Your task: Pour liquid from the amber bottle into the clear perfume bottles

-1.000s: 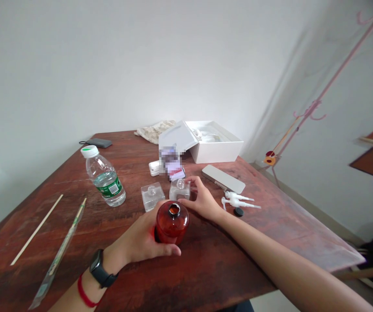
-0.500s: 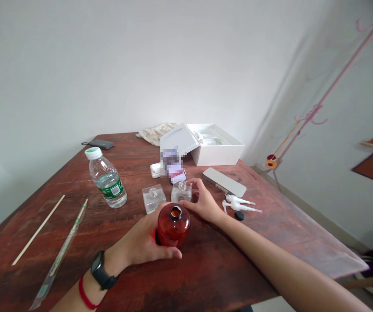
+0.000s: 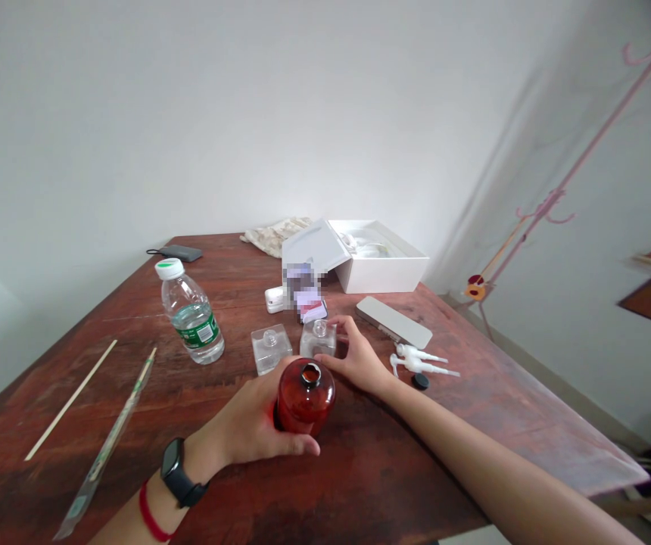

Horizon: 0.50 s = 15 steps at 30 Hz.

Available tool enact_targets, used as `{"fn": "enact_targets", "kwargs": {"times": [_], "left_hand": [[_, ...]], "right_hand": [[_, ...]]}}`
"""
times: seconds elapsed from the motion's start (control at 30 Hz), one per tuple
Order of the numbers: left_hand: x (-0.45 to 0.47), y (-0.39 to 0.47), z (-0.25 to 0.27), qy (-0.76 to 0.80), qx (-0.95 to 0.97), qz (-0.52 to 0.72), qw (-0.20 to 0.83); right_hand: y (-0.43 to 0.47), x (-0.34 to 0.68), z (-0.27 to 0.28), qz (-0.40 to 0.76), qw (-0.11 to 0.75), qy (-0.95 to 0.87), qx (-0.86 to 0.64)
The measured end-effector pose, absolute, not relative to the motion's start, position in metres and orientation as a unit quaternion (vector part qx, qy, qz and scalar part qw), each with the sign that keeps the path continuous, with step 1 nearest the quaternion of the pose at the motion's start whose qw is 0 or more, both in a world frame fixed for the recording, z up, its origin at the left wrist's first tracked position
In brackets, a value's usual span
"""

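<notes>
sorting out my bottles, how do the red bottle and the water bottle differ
The red bottle is deep red; the water bottle is clear with a green label. The red bottle is uncapped; the water bottle has a white cap. The left hand holds the red bottle; the water bottle stands untouched. Both narrow toward the top.

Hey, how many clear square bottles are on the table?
2. One clear bottle is just beyond the left hand; the right hand grips the other bottle. The red bottle could hide more.
</notes>
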State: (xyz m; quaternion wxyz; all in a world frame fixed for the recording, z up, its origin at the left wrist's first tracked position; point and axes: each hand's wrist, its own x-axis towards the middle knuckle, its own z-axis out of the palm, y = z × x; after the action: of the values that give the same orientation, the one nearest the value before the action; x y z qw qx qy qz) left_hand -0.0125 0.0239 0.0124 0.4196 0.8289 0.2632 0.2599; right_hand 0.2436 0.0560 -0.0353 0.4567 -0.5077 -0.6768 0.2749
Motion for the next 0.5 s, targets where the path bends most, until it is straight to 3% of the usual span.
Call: {"fn": "enact_targets", "kwargs": {"times": [0.5], "left_hand": [[-0.0114,0.0243,0.0119,0.252,0.822,0.266,0.437]], "right_hand": [[0.0561,0.2432,-0.0348,0.281,0.452,-0.674,-0.513]]}}
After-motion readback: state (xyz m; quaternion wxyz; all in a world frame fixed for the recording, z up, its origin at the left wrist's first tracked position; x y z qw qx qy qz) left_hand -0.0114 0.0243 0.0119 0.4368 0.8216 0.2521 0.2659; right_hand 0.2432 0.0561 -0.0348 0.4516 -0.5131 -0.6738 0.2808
